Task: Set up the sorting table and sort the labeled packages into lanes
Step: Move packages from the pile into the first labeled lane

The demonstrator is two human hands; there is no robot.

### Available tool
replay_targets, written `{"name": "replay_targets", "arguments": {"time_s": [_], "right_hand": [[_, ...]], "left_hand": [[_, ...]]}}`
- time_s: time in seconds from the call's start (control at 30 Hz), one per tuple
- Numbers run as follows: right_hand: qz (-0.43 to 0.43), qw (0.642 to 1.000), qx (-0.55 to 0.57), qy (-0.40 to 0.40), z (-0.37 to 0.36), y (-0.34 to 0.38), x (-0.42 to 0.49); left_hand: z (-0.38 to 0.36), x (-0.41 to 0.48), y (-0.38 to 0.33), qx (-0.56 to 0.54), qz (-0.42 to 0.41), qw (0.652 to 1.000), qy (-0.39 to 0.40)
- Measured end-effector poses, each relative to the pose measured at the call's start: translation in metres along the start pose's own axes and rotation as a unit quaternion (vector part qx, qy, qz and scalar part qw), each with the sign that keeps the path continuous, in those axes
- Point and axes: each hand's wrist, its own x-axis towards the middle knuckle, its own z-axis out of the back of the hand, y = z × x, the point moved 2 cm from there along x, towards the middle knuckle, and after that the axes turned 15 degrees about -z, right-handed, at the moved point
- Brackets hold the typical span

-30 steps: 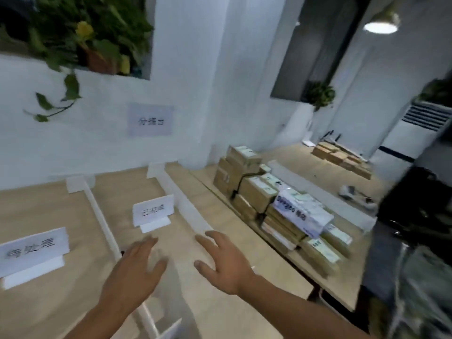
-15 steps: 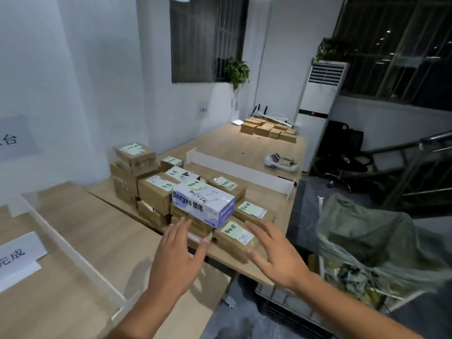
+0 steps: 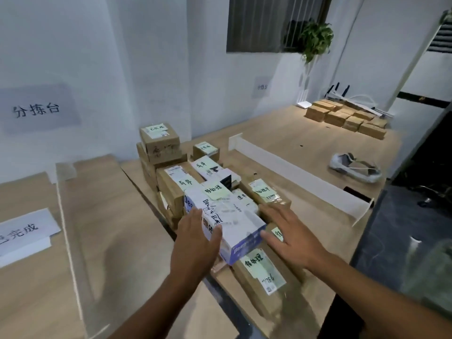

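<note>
A heap of brown cardboard packages [image 3: 171,189] with pale green handwritten labels lies on the wooden table [image 3: 318,236]. On top of the heap rests a white and blue box [image 3: 234,216] with printed lettering and a green label. My left hand [image 3: 195,243] lies flat against the box's left side with straight fingers. My right hand [image 3: 291,236] is spread at the box's right side, fingers straight, over a brown package [image 3: 259,270]. Neither hand grips anything.
To the left, a sorting table [image 3: 117,216] carries a clear divider strip [image 3: 71,243] and a white lane sign [image 3: 22,233]. A white divider wall [image 3: 293,177] crosses the package table. Farther back lie a second group of brown boxes [image 3: 347,118] and a grey shoe [image 3: 354,165].
The view swung right from the lane signs to the package heap and came closer. Both hands moved from the sorting table onto the two sides of the white and blue box.
</note>
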Motion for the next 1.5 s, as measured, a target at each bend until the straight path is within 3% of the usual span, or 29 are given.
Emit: {"name": "replay_targets", "arguments": {"time_s": [0.23,0.4,0.6,0.73,0.93,1.1,1.23,1.5], "right_hand": [[0.072,0.982,0.037,0.168,-0.044,-0.019,0.130],[0.100,0.950,0.093,0.281,-0.093,-0.029,0.157],[0.140,0.938,0.146,0.281,-0.090,-0.034,0.157],[0.220,0.932,0.159,0.240,-0.051,-0.010,0.152],[0.375,0.868,0.240,0.222,-0.014,0.095,0.108],[0.440,0.846,0.229,0.194,-0.025,0.185,0.047],[0.504,0.804,0.237,0.208,-0.052,0.264,-0.017],[0.567,0.756,0.213,0.248,-0.131,0.446,-0.183]], "left_hand": [[-0.045,0.060,0.023,0.013,0.071,0.995,-0.063],[-0.080,0.064,0.024,-0.020,0.166,0.983,-0.072],[-0.087,0.057,0.007,0.028,0.229,0.967,-0.108],[-0.053,0.044,-0.024,0.045,0.203,0.963,-0.173],[0.046,-0.021,-0.063,0.135,0.176,0.925,-0.307],[0.122,-0.095,-0.071,0.185,0.173,0.892,-0.375],[0.178,-0.178,-0.057,0.212,0.186,0.871,-0.402],[0.323,-0.366,0.002,0.249,0.240,0.833,-0.431]]}}
